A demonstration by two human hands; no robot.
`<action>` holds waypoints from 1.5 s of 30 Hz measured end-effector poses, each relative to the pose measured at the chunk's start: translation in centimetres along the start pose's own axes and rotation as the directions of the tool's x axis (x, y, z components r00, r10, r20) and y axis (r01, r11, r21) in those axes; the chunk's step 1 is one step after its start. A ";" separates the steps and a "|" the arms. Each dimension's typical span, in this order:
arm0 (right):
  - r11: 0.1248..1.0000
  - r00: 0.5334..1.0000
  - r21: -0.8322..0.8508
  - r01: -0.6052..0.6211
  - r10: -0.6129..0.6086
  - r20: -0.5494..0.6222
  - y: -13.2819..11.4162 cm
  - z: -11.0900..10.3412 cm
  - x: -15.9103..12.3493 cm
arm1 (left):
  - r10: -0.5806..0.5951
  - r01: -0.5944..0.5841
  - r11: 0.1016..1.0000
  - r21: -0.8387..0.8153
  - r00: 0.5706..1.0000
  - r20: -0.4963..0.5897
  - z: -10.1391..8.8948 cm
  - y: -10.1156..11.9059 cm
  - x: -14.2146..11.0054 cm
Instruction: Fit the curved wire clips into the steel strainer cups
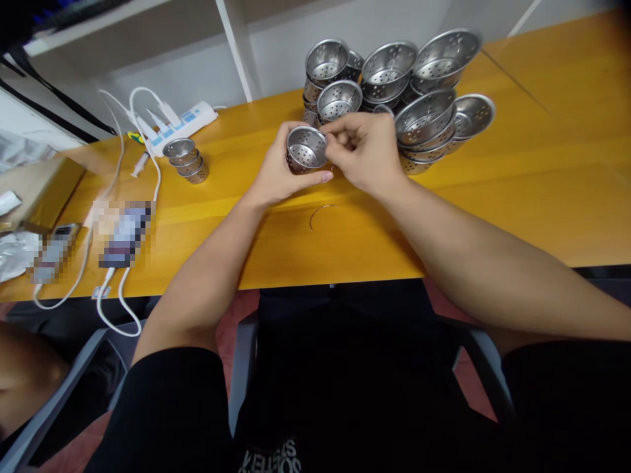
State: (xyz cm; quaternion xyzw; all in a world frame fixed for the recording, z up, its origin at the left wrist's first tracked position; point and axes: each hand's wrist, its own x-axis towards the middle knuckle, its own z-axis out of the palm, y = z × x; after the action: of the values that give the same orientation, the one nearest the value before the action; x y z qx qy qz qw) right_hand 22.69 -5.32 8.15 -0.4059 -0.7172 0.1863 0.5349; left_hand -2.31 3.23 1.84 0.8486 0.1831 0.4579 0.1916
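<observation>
A small perforated metal cup (306, 150) is tilted in my left hand (277, 172), whose fingers and thumb wrap round its side. At the cup's right rim, my right hand (362, 150) is closed in a pinch. What its fingertips hold, if anything, is too small to make out. A thin curved wire (323, 207) lies on the table just below my hands. Behind them stand stacks of perforated metal cups, among them a small cup (340, 100), a wide one (426, 117) and a flared one (472, 115).
On the wooden table (552, 190), a short stack of metal cups (186, 159) stands to the left. Near it are a white power strip (185, 126), a phone (125, 235) with white cables, another device (56, 253) and a cardboard box (37, 187). Someone's bare limb (27, 374) shows at lower left.
</observation>
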 end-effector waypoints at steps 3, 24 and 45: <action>1.000 1.000 -0.025 -0.013 0.014 0.010 -0.2 -0.1 0.0 | 0.016 -0.015 1.000 -0.018 1.000 0.009 0.4 0.2 0.1; 0.935 0.972 0.317 -0.158 0.090 0.219 -1.7 -0.4 0.6 | -0.133 0.135 0.990 -0.039 0.989 0.062 -0.8 2.8 0.6; 0.946 0.975 0.292 -0.143 0.083 0.207 -1.5 0.3 0.0 | -0.139 0.147 0.985 -0.095 0.986 0.087 -1.2 3.0 0.3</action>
State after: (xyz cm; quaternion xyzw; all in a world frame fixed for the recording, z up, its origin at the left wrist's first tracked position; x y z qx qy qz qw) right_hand 21.86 -6.21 9.14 -0.3393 -0.7033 0.3635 0.5080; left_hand -2.74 1.00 4.11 0.8402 0.2125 0.4171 0.2737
